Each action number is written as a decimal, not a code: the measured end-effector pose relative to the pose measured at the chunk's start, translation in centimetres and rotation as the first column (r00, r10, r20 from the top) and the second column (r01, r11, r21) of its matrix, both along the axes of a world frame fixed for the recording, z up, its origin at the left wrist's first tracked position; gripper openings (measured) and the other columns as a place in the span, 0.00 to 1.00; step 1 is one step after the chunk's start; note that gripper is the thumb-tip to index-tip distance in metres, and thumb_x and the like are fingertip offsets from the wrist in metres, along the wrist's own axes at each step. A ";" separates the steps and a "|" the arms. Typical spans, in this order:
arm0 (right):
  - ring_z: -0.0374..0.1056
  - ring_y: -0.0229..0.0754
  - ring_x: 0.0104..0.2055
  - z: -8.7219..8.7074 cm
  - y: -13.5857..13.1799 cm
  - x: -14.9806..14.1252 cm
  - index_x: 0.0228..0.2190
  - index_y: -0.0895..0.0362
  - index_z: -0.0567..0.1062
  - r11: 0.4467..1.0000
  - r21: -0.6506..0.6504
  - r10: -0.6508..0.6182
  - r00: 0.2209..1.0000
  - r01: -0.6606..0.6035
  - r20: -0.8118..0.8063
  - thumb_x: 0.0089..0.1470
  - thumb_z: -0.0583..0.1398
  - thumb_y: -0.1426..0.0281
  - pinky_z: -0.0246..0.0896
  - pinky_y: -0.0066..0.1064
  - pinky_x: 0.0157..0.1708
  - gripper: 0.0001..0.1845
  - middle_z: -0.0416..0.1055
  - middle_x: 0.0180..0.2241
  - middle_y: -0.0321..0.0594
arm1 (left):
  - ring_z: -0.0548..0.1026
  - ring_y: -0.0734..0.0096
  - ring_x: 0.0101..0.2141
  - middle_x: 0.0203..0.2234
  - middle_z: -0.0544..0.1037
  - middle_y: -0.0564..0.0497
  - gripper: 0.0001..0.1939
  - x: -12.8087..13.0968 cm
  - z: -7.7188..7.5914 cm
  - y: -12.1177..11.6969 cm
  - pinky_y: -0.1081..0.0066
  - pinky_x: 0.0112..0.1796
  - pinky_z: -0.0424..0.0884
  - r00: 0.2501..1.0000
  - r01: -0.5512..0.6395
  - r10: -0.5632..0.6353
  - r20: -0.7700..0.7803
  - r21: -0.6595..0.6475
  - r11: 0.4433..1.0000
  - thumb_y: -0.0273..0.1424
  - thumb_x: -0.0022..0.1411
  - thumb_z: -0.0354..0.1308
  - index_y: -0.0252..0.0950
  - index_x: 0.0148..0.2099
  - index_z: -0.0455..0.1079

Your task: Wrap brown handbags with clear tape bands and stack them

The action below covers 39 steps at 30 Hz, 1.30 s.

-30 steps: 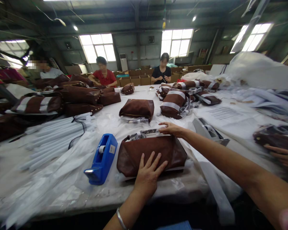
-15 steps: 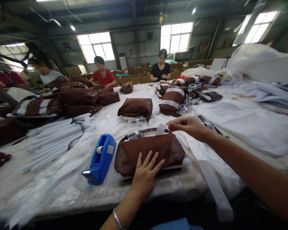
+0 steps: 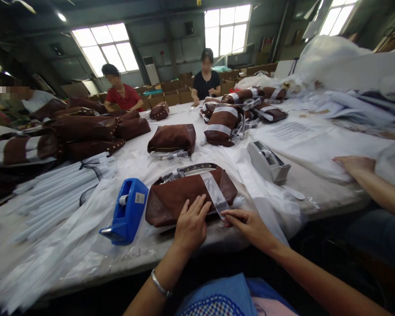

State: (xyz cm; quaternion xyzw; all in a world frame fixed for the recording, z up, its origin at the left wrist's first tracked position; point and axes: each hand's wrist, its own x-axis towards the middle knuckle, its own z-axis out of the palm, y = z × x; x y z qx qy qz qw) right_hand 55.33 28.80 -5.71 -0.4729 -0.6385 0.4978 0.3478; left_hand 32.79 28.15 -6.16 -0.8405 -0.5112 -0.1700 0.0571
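A brown handbag (image 3: 173, 197) lies on the white-covered table in front of me, its strap (image 3: 200, 166) along the far side. My left hand (image 3: 191, 221) rests flat on the bag's near side, fingers stretched out. Across the bag's right half runs a translucent white strip (image 3: 213, 191). My right hand (image 3: 243, 224) pinches the near end of this strip at the bag's front edge. Just left of the bag stands a blue tape dispenser (image 3: 127, 215).
A grey tape dispenser (image 3: 268, 162) stands right of the bag. Beyond it, a co-worker's hand (image 3: 357, 164) lies on white sheets. Brown bags (image 3: 85, 127) are piled at left, near white rolls (image 3: 59, 197). Another bag (image 3: 171, 138) sits behind mine. People work across the table.
My right hand has drawn the white strip from behind the bag over its top to the front. My left hand stays on the bag. The view has shifted to the right.
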 end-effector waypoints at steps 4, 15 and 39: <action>0.78 0.47 0.37 -0.5 -0.8 -0.6 0.43 0.54 0.81 0.997 -0.040 -0.062 0.997 0.060 -0.038 0.57 0.61 0.57 0.71 0.37 0.44 0.18 0.81 0.35 0.40 | 0.67 0.61 0.61 0.66 0.63 0.47 0.28 0.2 1.1 0.4 0.55 0.61 0.65 0.999 -0.007 0.007 0.036 0.014 1.000 0.29 0.66 0.53 0.40 0.68 0.58; 0.78 0.45 0.37 -0.7 -1.8 1.0 0.57 0.53 0.72 0.989 0.141 0.020 0.992 -0.038 0.128 0.62 0.58 0.62 0.72 0.37 0.47 0.23 0.81 0.33 0.37 | 0.62 0.59 0.64 0.64 0.65 0.55 0.29 0.7 -2.4 0.6 0.56 0.61 0.66 0.994 0.093 -0.078 -0.072 0.232 0.968 0.22 0.69 0.49 0.44 0.69 0.57; 0.68 0.54 0.55 -1.2 2.9 3.2 0.51 0.55 0.72 0.634 0.758 -0.391 0.783 -0.150 0.483 0.62 0.57 0.71 0.66 0.48 0.55 0.16 0.72 0.51 0.49 | 0.55 0.61 0.67 0.66 0.61 0.56 0.30 0.5 -3.0 0.6 0.57 0.63 0.62 0.996 0.070 -0.055 -0.075 0.206 0.976 0.24 0.70 0.48 0.47 0.70 0.52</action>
